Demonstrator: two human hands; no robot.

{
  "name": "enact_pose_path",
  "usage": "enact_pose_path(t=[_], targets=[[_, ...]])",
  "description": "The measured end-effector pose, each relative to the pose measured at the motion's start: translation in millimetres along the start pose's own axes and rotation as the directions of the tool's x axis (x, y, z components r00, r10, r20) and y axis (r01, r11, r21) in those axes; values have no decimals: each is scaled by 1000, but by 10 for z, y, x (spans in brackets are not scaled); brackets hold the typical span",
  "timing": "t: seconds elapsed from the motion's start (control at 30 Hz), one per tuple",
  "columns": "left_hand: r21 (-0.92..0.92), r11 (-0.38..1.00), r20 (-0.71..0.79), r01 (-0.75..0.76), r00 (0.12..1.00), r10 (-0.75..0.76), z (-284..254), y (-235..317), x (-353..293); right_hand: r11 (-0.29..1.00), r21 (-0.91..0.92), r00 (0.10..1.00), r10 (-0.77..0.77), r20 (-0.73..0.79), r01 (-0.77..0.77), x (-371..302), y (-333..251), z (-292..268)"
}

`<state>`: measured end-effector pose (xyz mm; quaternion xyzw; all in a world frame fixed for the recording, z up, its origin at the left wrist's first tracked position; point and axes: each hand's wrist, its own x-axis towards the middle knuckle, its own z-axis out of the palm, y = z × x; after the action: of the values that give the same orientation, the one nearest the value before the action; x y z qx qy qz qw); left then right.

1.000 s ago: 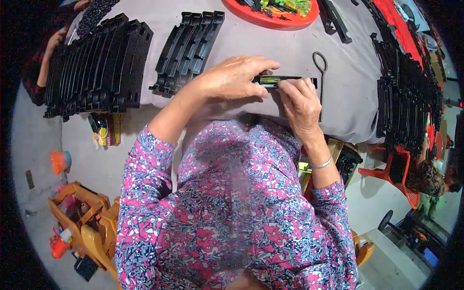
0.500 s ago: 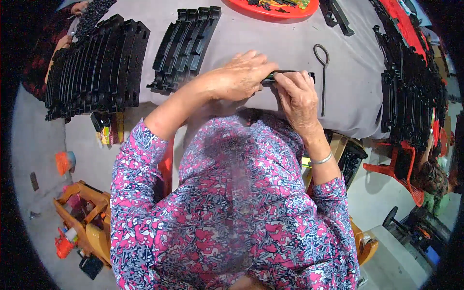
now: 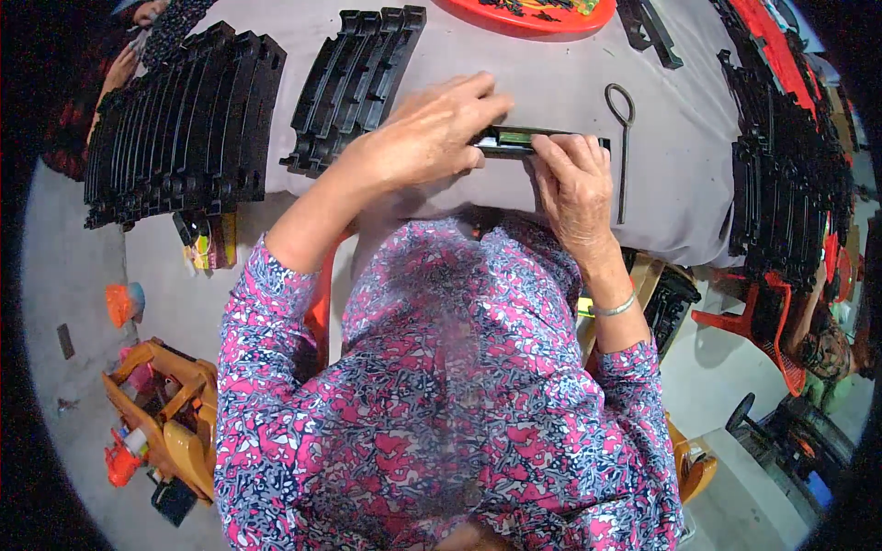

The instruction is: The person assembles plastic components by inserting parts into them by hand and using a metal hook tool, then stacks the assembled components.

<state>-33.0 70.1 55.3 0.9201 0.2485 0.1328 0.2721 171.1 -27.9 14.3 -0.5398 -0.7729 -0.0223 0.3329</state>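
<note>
A long black plastic strip (image 3: 540, 130) lies crosswise near the front edge of the cloth-covered table, a green and whitish piece (image 3: 514, 139) showing in its channel. My right hand (image 3: 577, 179) has its fingers closed over the strip's right part. At the strip's left end is my left hand (image 3: 432, 133), slightly smeared by motion. Its fingers are stretched out and apart, the thumb tip close to the strip; I see nothing in it. The left end of the strip is partly hidden by this hand. Just right of my right hand lies a metal rod with a looped end (image 3: 626, 147).
Several black plastic strips (image 3: 358, 83) stand in a group left of my hands, with a larger stack (image 3: 188, 119) farther left. A red tray (image 3: 537, 20) of small parts is at the back. More black parts (image 3: 781, 184) line the right edge. Other people's arms show at both sides.
My left hand has moved up and left along the strip, uncovering the green and whitish piece. My right hand stays on the strip.
</note>
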Motion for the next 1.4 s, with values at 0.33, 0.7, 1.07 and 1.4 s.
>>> enact_pose_path(t=[0.33,0.7,1.07,1.4], targets=[[-97,993,-224,63,971,-83,192,-15,-124,991,-120,994,-50,97,62,215,-176,-23],[-132,991,-342,32,937,-75,265,8,-128,997,-74,980,31,197,-16,266,-237,-4],[-110,994,-314,19,948,-52,238,43,-158,881,340,882,415,-223,-328,196,251,-427],[-98,995,-319,30,946,-60,248,96,-91,842,244,837,524,-155,-482,16,457,-503]])
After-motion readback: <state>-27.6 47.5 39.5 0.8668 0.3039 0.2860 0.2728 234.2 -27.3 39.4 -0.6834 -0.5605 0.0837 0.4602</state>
